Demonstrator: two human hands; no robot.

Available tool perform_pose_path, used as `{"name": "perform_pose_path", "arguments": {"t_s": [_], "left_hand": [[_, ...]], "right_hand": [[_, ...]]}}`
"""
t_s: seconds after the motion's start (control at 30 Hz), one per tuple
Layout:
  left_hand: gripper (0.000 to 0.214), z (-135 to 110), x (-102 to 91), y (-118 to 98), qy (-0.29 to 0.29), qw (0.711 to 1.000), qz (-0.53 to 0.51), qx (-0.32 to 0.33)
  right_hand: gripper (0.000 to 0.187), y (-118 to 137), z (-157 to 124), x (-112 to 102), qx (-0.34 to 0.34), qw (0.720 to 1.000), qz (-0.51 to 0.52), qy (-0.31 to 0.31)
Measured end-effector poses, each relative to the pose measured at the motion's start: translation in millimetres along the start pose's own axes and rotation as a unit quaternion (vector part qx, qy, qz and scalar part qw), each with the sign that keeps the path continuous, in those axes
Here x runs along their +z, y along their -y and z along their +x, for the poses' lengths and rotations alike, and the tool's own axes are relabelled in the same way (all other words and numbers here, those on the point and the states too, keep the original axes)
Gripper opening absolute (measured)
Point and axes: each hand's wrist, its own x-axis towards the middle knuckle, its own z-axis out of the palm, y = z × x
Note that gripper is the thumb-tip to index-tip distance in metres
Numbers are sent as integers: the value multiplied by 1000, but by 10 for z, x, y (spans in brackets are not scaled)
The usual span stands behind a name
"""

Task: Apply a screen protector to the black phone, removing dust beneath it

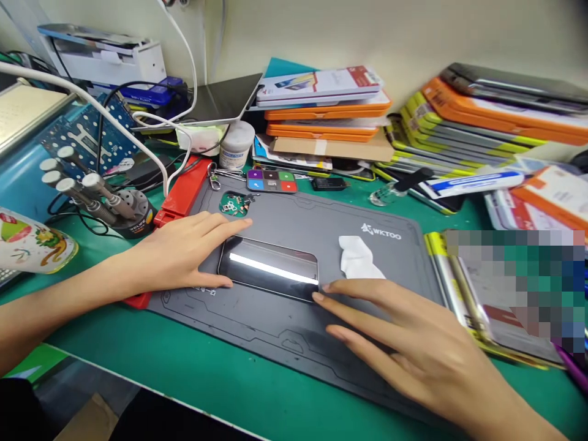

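A black smartphone [269, 268] lies flat on the dark grey work mat [257, 324], a bright strip of light reflected along its screen. At its left end rests my left hand [184, 251], thumb and fingers apart around the phone's corners. My right hand [404, 337] is at the other end, fingers spread, with fingertips at or very near the phone's right edge. Neither hand is wrapped round anything. Just beyond my right hand lies a crumpled white tissue [358, 257]. Small screws and metal parts [236, 204] sit in a recess of the mat by my left fingers.
Screwdrivers [94, 187] stand in a round holder at left, near a patterned cup [34, 245]. Orange boxes [326, 111] are piled at the back. A small glass bottle [388, 193] stands behind the mat. Stacked phone parts [505, 300] lie at right, partly blurred out.
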Motion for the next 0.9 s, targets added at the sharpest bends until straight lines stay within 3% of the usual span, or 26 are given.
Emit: {"name": "perform_pose_path", "arguments": {"t_s": [0.53, 0.9], "left_hand": [[83, 10, 9, 5, -7, 999, 35, 11], [86, 5, 49, 47, -19, 999, 30, 12]], "right_hand": [[26, 34, 45, 10, -15, 1000, 6, -17], [32, -1, 17, 21, -24, 1000, 6, 3]]}}
